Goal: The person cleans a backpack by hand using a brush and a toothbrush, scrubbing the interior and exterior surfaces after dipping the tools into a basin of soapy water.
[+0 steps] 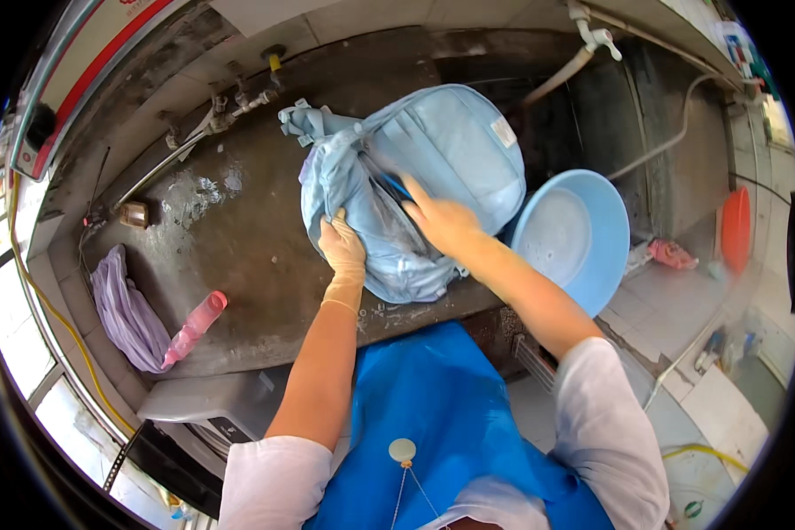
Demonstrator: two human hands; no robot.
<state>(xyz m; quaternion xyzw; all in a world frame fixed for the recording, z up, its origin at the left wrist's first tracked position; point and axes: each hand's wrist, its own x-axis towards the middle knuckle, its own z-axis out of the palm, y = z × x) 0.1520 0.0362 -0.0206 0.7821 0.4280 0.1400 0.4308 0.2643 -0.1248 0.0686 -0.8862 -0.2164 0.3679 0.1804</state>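
Observation:
A wet light-blue backpack (455,150) lies on the dark worktop, its front panel folded out to the right and dark folds showing in the middle. My left hand (342,243), in a pale yellow glove, is closed on the fabric at the near left side of the bag. Over the middle of the backpack, my right hand (442,216), gloved too, is closed around a narrow blue tool (396,185) pressed close to the fabric. Most of that tool is hidden and slightly blurred, so its kind cannot be made out.
A light-blue basin (574,234) stands right of the backpack. A tap (599,40) with a hose hangs behind. On the left lie a pink bottle (194,331), a lilac cloth (125,305) and a small brown block (134,215). Metal pipes (221,115) run along the back wall.

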